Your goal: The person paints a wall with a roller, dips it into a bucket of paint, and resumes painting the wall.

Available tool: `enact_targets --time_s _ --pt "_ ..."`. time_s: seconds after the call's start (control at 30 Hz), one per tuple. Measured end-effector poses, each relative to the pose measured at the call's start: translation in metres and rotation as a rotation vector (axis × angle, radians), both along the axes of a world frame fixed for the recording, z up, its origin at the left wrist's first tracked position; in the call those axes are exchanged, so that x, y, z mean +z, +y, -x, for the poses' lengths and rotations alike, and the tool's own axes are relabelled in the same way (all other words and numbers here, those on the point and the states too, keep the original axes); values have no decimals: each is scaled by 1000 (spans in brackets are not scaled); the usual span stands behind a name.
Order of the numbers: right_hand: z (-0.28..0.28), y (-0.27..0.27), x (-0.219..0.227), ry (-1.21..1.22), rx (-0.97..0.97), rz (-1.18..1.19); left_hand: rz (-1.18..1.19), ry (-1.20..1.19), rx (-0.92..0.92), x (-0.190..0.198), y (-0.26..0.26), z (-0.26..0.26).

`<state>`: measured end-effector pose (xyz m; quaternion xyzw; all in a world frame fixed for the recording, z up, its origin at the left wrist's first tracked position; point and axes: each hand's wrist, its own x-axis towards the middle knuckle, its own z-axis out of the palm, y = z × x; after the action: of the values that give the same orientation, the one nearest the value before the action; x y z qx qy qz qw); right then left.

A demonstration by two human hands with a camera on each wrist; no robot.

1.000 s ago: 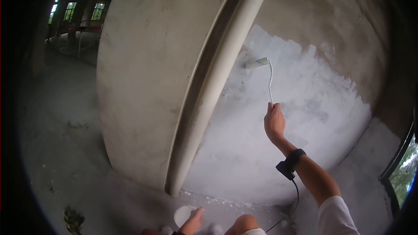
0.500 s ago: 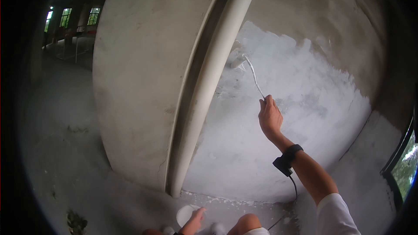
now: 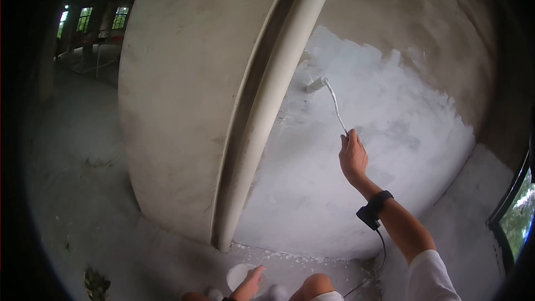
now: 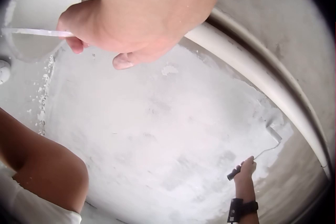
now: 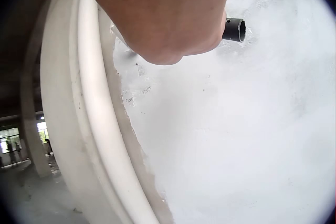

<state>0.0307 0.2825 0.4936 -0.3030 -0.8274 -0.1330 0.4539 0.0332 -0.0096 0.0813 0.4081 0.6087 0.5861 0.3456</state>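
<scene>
On the half-whitened concrete wall [image 3: 390, 134], the right hand [image 3: 352, 157] grips the paint roller [image 3: 316, 84] by its handle end to reach beside the pipe [image 3: 267, 111], while the left hand [image 4: 131, 19] pinches a thin white handle [image 4: 37, 33] over the paint bucket [image 4: 31, 3].

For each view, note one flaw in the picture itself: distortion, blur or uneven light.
Head view: fisheye bends the pipe and darkens the corners. Left wrist view: the left hand looms large and soft. Right wrist view: the right hand is a blurred mass; the wet painted wall looks washed out.
</scene>
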Motion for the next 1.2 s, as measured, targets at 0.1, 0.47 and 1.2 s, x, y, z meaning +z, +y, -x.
enact_targets --time_s 0.1,0.47,1.2 --pt "9 -12 7 -7 45 49 79 -8 14 11 -10 -4" --pt "-22 57 -27 92 212 595 65 -90 0 1 1 10" --pt "11 -23 -17 58 284 1083 43 31 -1 21 -1 3"
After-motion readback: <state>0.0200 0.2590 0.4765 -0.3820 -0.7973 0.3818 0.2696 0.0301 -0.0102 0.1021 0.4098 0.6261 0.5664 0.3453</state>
